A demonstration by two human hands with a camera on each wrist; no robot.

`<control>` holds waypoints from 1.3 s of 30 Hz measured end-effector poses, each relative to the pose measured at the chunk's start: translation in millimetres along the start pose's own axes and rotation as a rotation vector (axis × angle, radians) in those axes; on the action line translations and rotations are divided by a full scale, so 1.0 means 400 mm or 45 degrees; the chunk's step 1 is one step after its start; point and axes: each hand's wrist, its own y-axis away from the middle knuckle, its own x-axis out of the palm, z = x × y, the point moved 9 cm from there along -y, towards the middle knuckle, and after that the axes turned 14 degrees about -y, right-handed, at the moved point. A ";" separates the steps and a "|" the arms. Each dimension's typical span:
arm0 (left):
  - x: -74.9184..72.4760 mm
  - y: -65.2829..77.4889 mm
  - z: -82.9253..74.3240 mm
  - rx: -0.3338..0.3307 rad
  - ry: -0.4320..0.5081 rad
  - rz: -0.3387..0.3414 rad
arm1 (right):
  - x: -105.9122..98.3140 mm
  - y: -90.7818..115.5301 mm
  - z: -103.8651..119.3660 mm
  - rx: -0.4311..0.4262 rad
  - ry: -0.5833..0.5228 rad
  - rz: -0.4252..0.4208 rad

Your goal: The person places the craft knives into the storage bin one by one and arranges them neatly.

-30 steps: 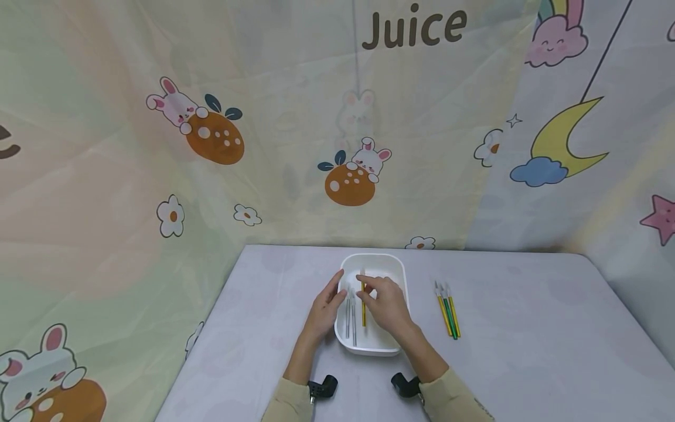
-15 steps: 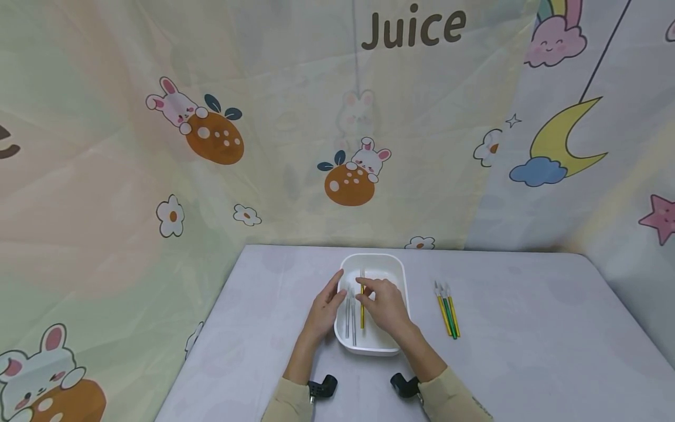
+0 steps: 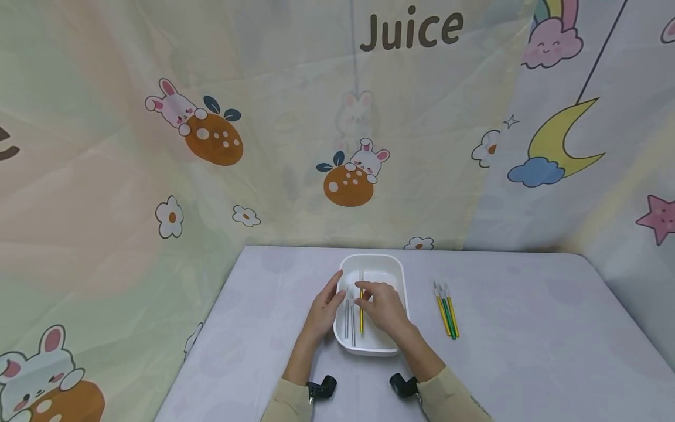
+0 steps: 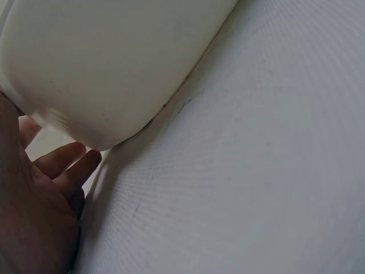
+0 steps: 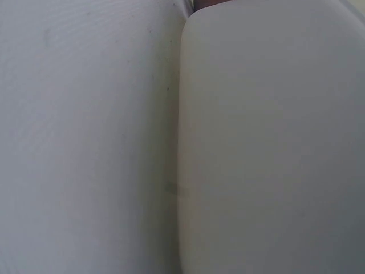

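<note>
In the head view a white tray stands on the table, its long side running away from me. My left hand holds its left side, thumb at the rim; the left wrist view has the fingers against the outer wall. Over the tray my right hand pinches a slim yellow paintbrush with thumb and forefinger, its pale tip pointing away. Left of it, thin silvery sticks lie lengthwise in the tray. The right wrist view shows only the tray's outer wall and tablecloth, with the hand hidden.
To the right of the tray, yellow and green paintbrushes lie side by side on the pale tablecloth. A printed cloth backdrop hangs behind the table's far edge. Black wrist cameras sit at both sleeves.
My right hand and the yellow paintbrush have shifted slightly toward me and to the left within the tray. My left hand keeps its place at the tray's side.
</note>
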 end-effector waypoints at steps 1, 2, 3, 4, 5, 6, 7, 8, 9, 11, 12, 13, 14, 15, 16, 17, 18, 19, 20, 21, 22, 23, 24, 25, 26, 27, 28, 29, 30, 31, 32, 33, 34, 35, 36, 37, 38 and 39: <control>0.000 0.000 0.000 0.000 0.000 0.001 | 0.001 0.000 -0.001 0.004 -0.001 0.009; 0.001 0.000 0.001 -0.001 -0.001 0.002 | 0.003 0.000 -0.002 0.008 -0.003 0.017; 0.001 0.001 0.000 0.000 0.000 0.003 | 0.004 0.000 -0.003 0.012 -0.005 0.026; 0.001 0.001 0.000 0.002 0.000 0.005 | 0.005 0.000 -0.004 0.013 -0.006 0.033; 0.002 0.000 0.000 0.002 0.000 0.006 | 0.006 0.001 -0.004 0.014 -0.008 0.040; 0.002 0.000 -0.001 0.002 0.001 0.006 | 0.007 0.001 -0.006 0.016 -0.008 0.046; 0.003 0.000 0.000 0.001 0.002 0.006 | 0.008 0.001 -0.007 0.019 -0.008 0.051; 0.003 0.000 0.000 0.001 0.003 0.006 | 0.009 0.001 -0.008 0.022 -0.006 0.057; 0.003 -0.001 -0.001 0.001 0.005 0.006 | 0.009 0.002 -0.008 0.025 -0.002 0.062; 0.003 0.000 -0.001 -0.001 0.011 0.006 | 0.011 0.002 -0.009 0.033 0.003 0.071; 0.002 0.000 -0.002 -0.002 0.012 0.006 | 0.012 0.002 -0.009 0.038 0.007 0.076; 0.002 0.000 -0.003 0.005 0.016 0.007 | 0.012 0.002 -0.009 0.044 0.012 0.081; 0.002 0.000 -0.004 0.009 0.020 0.007 | 0.013 0.003 -0.009 0.049 0.015 0.087; 0.002 0.000 -0.005 0.010 0.023 0.006 | 0.014 0.003 -0.009 0.054 0.018 0.092; 0.002 0.000 -0.005 0.012 0.023 0.006 | 0.015 0.003 -0.010 0.059 0.020 0.096; 0.002 0.000 -0.005 0.014 0.023 0.004 | 0.017 0.003 -0.011 0.063 0.023 0.102; 0.002 0.000 -0.004 0.014 0.021 0.002 | 0.018 0.003 -0.012 0.068 0.025 0.106; 0.003 0.000 -0.003 0.014 0.021 0.001 | 0.019 0.003 -0.013 0.075 0.026 0.112; 0.003 -0.001 -0.002 0.013 0.023 0.000 | 0.022 0.002 -0.015 0.083 0.025 0.119; 0.002 -0.001 -0.002 0.009 0.022 -0.002 | 0.024 0.001 -0.018 0.095 0.025 0.128; 0.002 0.000 -0.003 0.011 0.027 -0.003 | 0.026 0.000 -0.020 0.103 0.024 0.139; 0.001 0.000 -0.004 0.013 0.033 -0.005 | 0.029 -0.001 -0.023 0.111 0.020 0.150; 0.001 0.000 -0.005 0.013 0.041 -0.006 | 0.031 -0.002 -0.025 0.118 0.017 0.161; 0.000 0.000 -0.005 0.013 0.053 -0.006 | 0.034 -0.002 -0.027 0.127 0.016 0.173; 0.000 0.000 -0.006 0.013 0.065 -0.007 | 0.036 -0.003 -0.029 0.133 0.016 0.185; 0.000 0.000 -0.005 0.006 0.073 -0.008 | 0.038 -0.003 -0.030 0.139 0.014 0.197; 0.000 0.000 -0.005 0.005 0.078 -0.007 | 0.040 -0.003 -0.031 0.140 0.013 0.207; 0.001 -0.001 -0.004 0.004 0.083 -0.005 | 0.042 -0.003 -0.032 0.147 0.014 0.216; 0.001 -0.001 -0.002 0.001 0.084 -0.004 | 0.044 -0.003 -0.034 0.155 0.015 0.224; 0.001 -0.001 -0.002 0.003 0.080 -0.001 | 0.045 -0.003 -0.035 0.163 0.015 0.230; 0.001 -0.001 -0.002 0.006 0.075 0.002 | 0.046 -0.002 -0.037 0.172 0.014 0.236; 0.002 -0.001 -0.002 0.007 0.067 0.005 | 0.047 -0.002 -0.039 0.185 0.012 0.243; 0.002 -0.001 -0.001 0.010 0.062 0.007 | 0.049 -0.002 -0.040 0.192 0.012 0.249; 0.001 0.000 -0.001 0.010 0.060 0.009 | 0.050 -0.001 -0.040 0.200 0.012 0.257; 0.001 0.000 -0.001 0.010 0.054 0.009 | 0.052 -0.002 -0.041 0.211 0.008 0.262; 0.000 0.000 -0.001 0.013 0.053 0.010 | 0.054 -0.002 -0.042 0.218 0.006 0.269; 0.000 0.000 -0.001 0.011 0.053 0.010 | 0.055 -0.001 -0.042 0.225 0.005 0.275; 0.000 0.000 0.000 0.007 0.050 0.011 | 0.057 -0.001 -0.043 0.229 0.006 0.282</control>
